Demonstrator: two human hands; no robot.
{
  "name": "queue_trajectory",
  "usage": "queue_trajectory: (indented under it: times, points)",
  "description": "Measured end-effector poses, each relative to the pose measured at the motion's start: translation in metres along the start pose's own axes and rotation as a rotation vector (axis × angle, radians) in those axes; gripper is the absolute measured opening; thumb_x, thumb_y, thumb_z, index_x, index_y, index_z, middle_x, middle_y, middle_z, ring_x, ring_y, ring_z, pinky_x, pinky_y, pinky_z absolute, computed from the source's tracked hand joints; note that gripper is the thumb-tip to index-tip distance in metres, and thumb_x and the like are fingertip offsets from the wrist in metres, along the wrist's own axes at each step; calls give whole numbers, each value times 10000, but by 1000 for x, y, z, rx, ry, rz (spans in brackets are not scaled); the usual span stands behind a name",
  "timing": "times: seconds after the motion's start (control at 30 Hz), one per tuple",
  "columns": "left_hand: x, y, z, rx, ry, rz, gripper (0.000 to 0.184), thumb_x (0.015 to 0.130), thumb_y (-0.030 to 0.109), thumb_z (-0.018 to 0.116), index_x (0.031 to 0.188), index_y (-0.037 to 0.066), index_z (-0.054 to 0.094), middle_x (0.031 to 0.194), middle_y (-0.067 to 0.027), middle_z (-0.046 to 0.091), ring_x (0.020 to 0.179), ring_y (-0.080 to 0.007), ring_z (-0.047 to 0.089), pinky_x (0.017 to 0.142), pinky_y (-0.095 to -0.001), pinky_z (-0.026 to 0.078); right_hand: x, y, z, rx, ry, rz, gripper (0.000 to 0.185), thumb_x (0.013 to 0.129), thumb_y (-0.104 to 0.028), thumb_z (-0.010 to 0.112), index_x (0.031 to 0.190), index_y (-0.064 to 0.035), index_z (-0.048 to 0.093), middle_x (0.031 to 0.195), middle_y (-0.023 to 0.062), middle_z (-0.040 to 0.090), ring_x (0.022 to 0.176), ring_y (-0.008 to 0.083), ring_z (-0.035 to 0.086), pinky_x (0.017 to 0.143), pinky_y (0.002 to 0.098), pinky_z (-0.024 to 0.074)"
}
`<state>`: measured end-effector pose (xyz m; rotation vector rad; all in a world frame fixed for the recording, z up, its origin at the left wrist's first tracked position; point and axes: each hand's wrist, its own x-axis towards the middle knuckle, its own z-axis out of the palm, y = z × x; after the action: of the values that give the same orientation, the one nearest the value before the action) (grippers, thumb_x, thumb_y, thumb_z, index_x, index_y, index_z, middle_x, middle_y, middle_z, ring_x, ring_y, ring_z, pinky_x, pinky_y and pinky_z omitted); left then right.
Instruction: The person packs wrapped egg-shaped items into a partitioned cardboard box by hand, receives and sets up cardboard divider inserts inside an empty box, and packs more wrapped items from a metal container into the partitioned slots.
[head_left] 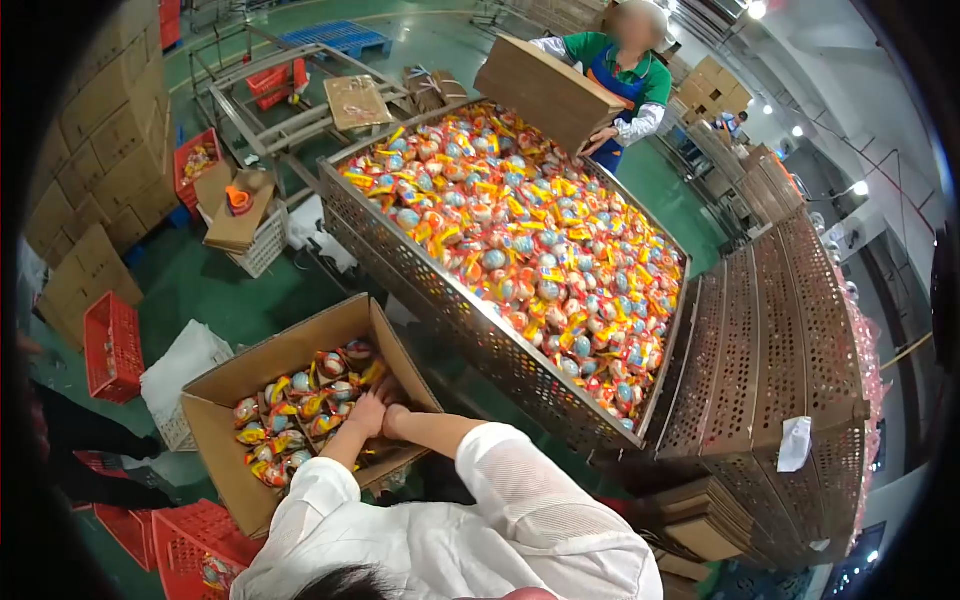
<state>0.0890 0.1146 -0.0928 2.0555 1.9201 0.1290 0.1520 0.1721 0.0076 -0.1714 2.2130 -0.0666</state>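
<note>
An open cardboard box (215,400) stands below the bin, with dividers and rows of wrapped round candies (283,440) in red, yellow and blue film. Inside its right part, my left hand (366,414) and my right hand (397,420) are close together, near the wrapped pieces. The fingers of both hands are blurred or hidden, so what they hold, if anything, cannot be made out. Beyond the box, a large perforated metal bin (480,316) is heaped with the same wrapped candies (540,250).
Behind the bin a co-worker (650,85) holds a cardboard box (548,92). Red crates (112,347) and stacked cartons (115,120) stand at the left. More perforated metal panels (770,340) are at the right, above flattened cardboard (705,520). Another person's dark legs (95,450) show at left.
</note>
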Motion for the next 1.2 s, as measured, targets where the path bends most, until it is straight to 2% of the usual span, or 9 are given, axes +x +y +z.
queue_trajectory:
  times: [0.3,0.37,0.47,0.5,0.6,0.73,0.8,0.9,1.2]
  points:
    - [-2,21,-40,-83,-239,-108,641,714,323,590,1301,147,399,1444,-137,169,1336,-328,123,982,-457,298,-100,1,-6,287,378,-76,295,751,-291,648,932,-60,616,918,138,615,807,287,601,687,384,481]
    - [1,16,-20,113,-184,-36,811,618,409,697,1312,139,374,1440,-145,171,1337,-322,124,994,-447,288,-129,-9,8,610,881,-56,227,799,-258,606,867,-41,596,823,129,607,788,303,594,675,385,477]
    - [-8,26,-42,30,-85,-63,913,539,432,765,1300,107,379,1431,-146,195,1332,-314,147,1001,-427,289,-148,-26,35,749,1061,78,196,831,-228,571,860,-35,587,792,126,601,764,308,589,672,382,473]
    - [-10,25,-41,38,-50,-31,918,531,467,748,1282,66,405,1413,-183,231,1277,-352,246,995,-430,291,-154,-32,38,754,1129,97,159,841,-192,557,830,-38,593,758,118,592,733,298,583,649,377,467]
    - [-13,24,-39,-11,24,-14,951,494,425,795,1268,49,390,1395,-154,257,1296,-325,220,993,-426,300,-153,-41,48,612,1206,178,156,837,-179,559,789,-35,598,721,115,585,694,286,576,613,378,458]
    - [-18,19,-40,-36,134,74,812,598,435,733,1230,25,430,1359,-175,310,1268,-334,264,1010,-451,260,-144,-44,40,508,1295,307,180,827,-154,559,687,-40,561,663,94,566,621,269,558,559,362,444]
    - [-30,17,-48,15,-11,46,701,708,461,631,1215,14,445,1335,-190,341,1267,-337,268,1027,-471,217,-141,-45,40,494,1329,317,187,820,-147,556,661,-48,545,638,79,551,596,257,548,540,351,440]
    - [-51,10,-57,124,261,-27,657,828,504,437,1257,6,417,1371,-208,295,1300,-338,218,1046,-501,156,-137,-45,43,469,1389,332,177,804,-135,557,645,-61,535,620,68,538,580,237,546,521,340,435]
    - [-51,7,-38,157,163,-133,644,831,541,402,1301,100,421,1435,-232,141,1332,-378,108,1052,-523,103,-135,-43,42,475,1454,337,216,772,-117,567,580,-65,484,577,75,501,528,238,519,481,341,419]
